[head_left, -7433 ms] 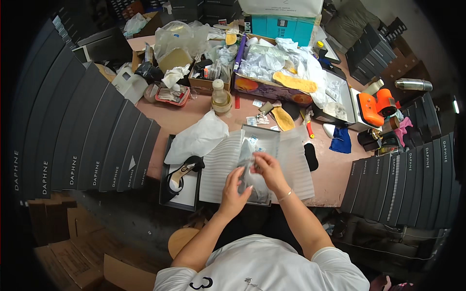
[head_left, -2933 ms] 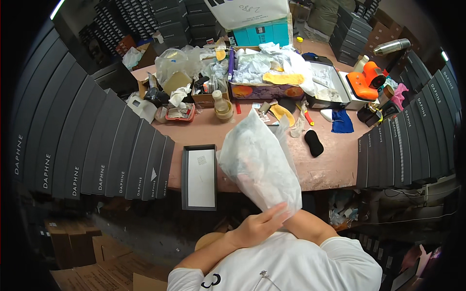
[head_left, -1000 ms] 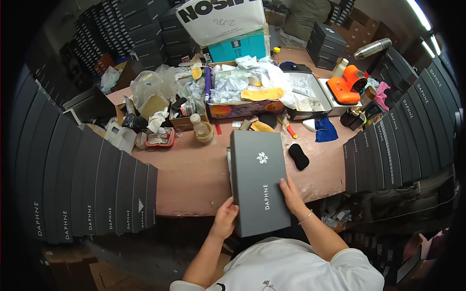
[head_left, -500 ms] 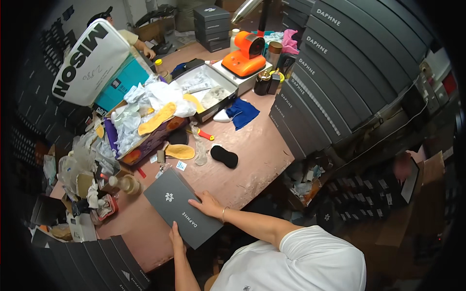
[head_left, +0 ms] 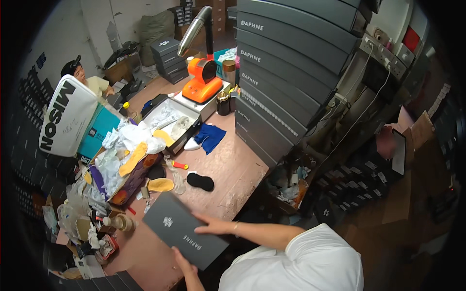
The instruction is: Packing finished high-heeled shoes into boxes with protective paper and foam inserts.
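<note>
Box: I see the grey box (head_left: 180,234) over the near part of the table (head_left: 233,169), turned at a slant, lid upward; whether it rests on the tabletop I can't tell.
Left hand: I have the left hand (head_left: 184,264) clamped on the box's near long side, partly blurred.
Right hand: I have the right hand (head_left: 213,225) clamped on the opposite long side, fingers over the lid, probably to keep it seated.
Grip: the hands stand apart with the box between them, which I judge balances its length.
Black pad: the black pad (head_left: 200,182) lies flat beyond the box, not touching it.
Stack: grey boxes (head_left: 286,63) tower at the table's right, narrow sides outward, likely to save room.
Carton: the purple carton (head_left: 121,194) gathers crumpled paper (head_left: 112,167), presumably within reach by design.
</note>
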